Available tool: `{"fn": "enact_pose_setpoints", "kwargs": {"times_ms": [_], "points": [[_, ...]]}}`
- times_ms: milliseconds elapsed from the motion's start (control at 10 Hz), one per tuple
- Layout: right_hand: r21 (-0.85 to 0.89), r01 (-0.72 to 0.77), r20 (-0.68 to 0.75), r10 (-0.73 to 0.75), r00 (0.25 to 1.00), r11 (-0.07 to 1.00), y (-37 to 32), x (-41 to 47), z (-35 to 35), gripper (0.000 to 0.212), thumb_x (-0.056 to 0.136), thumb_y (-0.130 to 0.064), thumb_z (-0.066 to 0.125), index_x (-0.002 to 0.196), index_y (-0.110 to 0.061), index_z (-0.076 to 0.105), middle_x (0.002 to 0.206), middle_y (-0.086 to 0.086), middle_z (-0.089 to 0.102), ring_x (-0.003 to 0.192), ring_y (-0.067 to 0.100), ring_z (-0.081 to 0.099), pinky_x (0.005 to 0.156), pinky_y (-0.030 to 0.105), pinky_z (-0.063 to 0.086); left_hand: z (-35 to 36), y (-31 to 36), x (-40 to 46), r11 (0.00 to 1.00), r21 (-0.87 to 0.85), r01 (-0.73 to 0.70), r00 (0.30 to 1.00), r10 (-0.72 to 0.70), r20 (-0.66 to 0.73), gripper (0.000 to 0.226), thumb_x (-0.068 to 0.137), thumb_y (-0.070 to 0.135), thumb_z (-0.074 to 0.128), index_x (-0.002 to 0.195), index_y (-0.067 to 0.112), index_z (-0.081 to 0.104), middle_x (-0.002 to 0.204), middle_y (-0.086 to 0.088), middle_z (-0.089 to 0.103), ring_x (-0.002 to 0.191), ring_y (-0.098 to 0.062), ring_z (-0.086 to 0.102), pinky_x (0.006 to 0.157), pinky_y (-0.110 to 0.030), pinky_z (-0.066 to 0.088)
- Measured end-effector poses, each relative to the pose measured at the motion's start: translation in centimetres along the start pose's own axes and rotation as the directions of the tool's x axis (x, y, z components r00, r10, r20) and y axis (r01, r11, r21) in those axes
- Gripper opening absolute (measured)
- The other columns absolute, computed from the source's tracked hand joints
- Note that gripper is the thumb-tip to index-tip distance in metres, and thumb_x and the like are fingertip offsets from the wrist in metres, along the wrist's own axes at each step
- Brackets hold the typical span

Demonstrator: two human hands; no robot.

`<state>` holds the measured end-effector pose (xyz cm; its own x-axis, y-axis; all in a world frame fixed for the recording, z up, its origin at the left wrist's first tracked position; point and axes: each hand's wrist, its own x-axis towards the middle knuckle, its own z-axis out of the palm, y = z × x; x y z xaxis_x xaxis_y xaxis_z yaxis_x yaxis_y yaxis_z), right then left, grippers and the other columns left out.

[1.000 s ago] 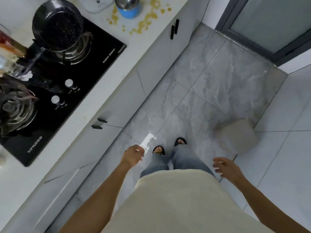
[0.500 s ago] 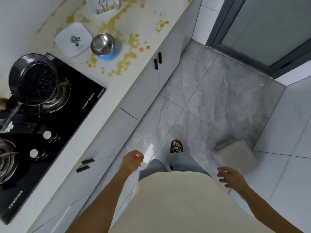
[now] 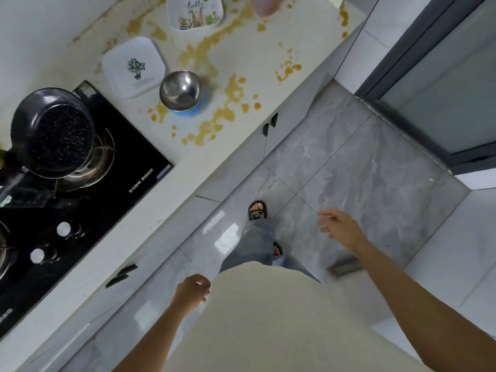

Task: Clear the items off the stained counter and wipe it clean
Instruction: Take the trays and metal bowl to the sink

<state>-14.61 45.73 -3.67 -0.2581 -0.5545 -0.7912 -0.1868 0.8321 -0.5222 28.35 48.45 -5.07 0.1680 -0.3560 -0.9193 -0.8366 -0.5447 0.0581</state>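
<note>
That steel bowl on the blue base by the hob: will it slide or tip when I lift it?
The steel bowl looks thin and polished, so probably light and slick to pinch. It sits on a blue base among yellow stains, so the underside may be sticky or wet. Whether bowl and base are joined is unclear; they might separate.

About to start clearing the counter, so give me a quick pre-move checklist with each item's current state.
1. Left hand free: ok, holds nothing.
2. Right hand free: ok, fingers loose.
3. Items in reach: not ok, both hands low over the floor, away from the counter.
4. Steel bowl upright: ok.
5. Two plates unstacked: ok.
6. Cloth ready: cannot tell, none in view.
</note>
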Motion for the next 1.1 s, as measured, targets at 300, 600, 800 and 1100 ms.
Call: {"fn": "enact_pose_setpoints", "kwargs": {"times_ms": [300, 600, 800, 1100], "points": [[-0.133, 0.025, 0.043, -0.02, 0.999, 0.991, -5.1, 4.7, -1.9, 0.021, 0.106, -0.022, 0.054, 0.123, -0.016, 0.065, 0.111, 0.01, 0.071, 0.092, 0.022, 0.069, 0.077, 0.026, 0.049, -6.8, 10.9, 3.6, 0.988, -0.145, -0.051, 0.998, 0.047, -0.03, 0.026, 0.105, 0.019, 0.057, 0.12, 0.008, 0.076, 0.103, -0.009, 0.075, 0.104, -0.033, 0.074, 0.09, -0.037, 0.06], [-0.257, -0.167, 0.007, 0.175, 0.985, 0.952, -4.7, 8.0, -8.3, 0.021, 0.104, -0.021, 0.057, 0.12, -0.013, 0.068, 0.098, 0.01, 0.074, 0.08, 0.022, 0.067, 0.07, 0.029, 0.048, -11.8, 22.9, 5.6, 0.938, -0.269, -0.218, 0.975, 0.199, -0.094, 0.023, 0.104, 0.022, 0.057, 0.111, 0.011, 0.075, 0.101, -0.011, 0.08, 0.094, -0.031, 0.078, 0.088, -0.043, 0.063], [-0.387, -0.09, 0.076, 0.129, 0.989, 0.918, -10.4, 14.5, -12.5, 0.023, 0.104, -0.022, 0.057, 0.122, -0.013, 0.068, 0.099, 0.009, 0.075, 0.082, 0.022, 0.068, 0.072, 0.03, 0.05, -12.7, 26.7, 6.6, 0.918, -0.347, -0.193, 0.975, 0.14, -0.171, 0.02, 0.104, 0.028, 0.058, 0.096, 0.02, 0.075, 0.095, -0.006, 0.081, 0.092, -0.028, 0.078, 0.086, -0.041, 0.063], [-0.493, 0.247, 0.275, -0.12, 0.954, 0.834, -25.8, 21.1, -13.1, 0.023, 0.106, -0.029, 0.055, 0.123, -0.02, 0.067, 0.113, 0.004, 0.074, 0.097, 0.018, 0.072, 0.082, 0.033, 0.057, -8.3, 25.7, 4.2, 0.897, -0.441, 0.018, 0.989, -0.08, -0.122, 0.025, 0.101, 0.016, 0.054, 0.088, 0.014, 0.076, 0.096, -0.007, 0.08, 0.095, -0.031, 0.075, 0.09, -0.039, 0.059]]}}
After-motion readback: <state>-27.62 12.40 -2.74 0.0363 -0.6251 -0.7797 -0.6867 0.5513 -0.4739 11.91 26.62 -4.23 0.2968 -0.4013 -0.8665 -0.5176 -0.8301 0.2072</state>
